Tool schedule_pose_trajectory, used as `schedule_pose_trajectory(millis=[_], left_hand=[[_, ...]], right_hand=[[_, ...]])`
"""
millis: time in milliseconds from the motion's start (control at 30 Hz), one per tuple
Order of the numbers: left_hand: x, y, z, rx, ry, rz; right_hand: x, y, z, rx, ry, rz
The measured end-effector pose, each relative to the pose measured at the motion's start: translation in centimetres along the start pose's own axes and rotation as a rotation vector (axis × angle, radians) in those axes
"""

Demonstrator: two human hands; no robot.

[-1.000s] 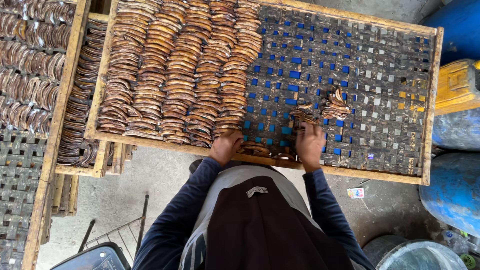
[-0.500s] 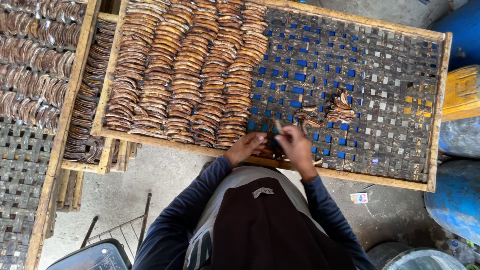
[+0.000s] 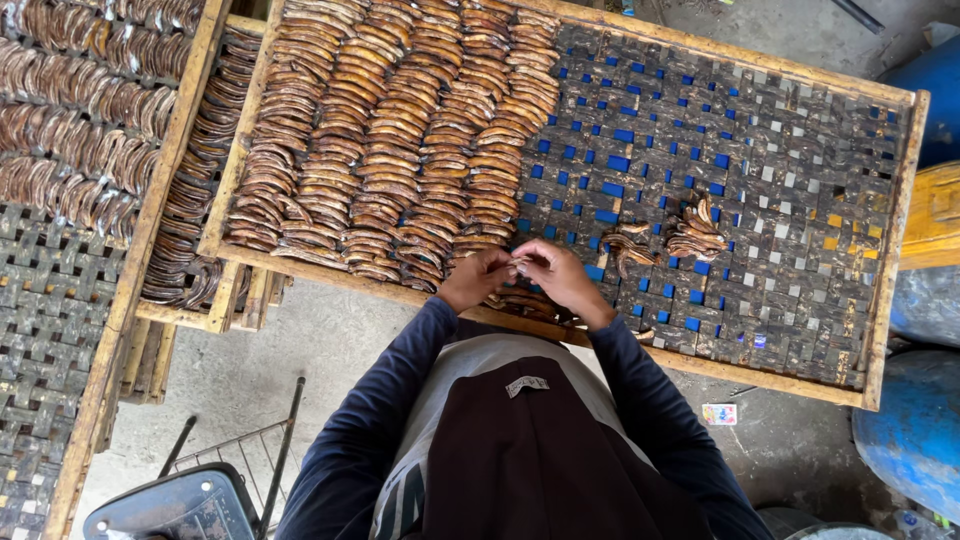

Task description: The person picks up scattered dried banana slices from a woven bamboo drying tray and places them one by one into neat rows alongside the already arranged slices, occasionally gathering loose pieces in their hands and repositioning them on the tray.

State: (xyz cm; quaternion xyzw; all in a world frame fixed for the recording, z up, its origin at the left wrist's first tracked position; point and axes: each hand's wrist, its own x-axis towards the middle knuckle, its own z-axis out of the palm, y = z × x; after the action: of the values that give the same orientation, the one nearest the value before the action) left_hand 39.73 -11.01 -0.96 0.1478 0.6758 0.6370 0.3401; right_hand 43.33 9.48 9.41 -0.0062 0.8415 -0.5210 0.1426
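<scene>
I saw L hand [image 3: 478, 278] & R hand [image 3: 556, 275] pinched together on one brown strip [image 3: 517, 263], prob. readying it for the rows [image 3: 400, 150] just beyond, loose pile [image 3: 695, 235] to R on tray [image 3: 880, 300].

I see a wood-framed drying rack of dark woven strips [image 3: 800, 200] carrying neat rows of brown, curved dried banana slices [image 3: 400, 130] on its left half and a small loose pile of slices [image 3: 690, 235] nearer its middle.
</scene>
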Motion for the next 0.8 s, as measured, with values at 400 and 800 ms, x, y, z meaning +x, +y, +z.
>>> schedule_pose_trajectory(millis=[400,800], left_hand=[[0.1,-0.5,0.4,0.689,0.121,0.283],[-0.3,0.7,1.0,0.709,0.152,0.255]], right_hand=[[-1.6,7.0,2.6,-0.224,0.193,-0.065],[-2.3,7.0,2.4,-0.309,0.307,-0.11]])
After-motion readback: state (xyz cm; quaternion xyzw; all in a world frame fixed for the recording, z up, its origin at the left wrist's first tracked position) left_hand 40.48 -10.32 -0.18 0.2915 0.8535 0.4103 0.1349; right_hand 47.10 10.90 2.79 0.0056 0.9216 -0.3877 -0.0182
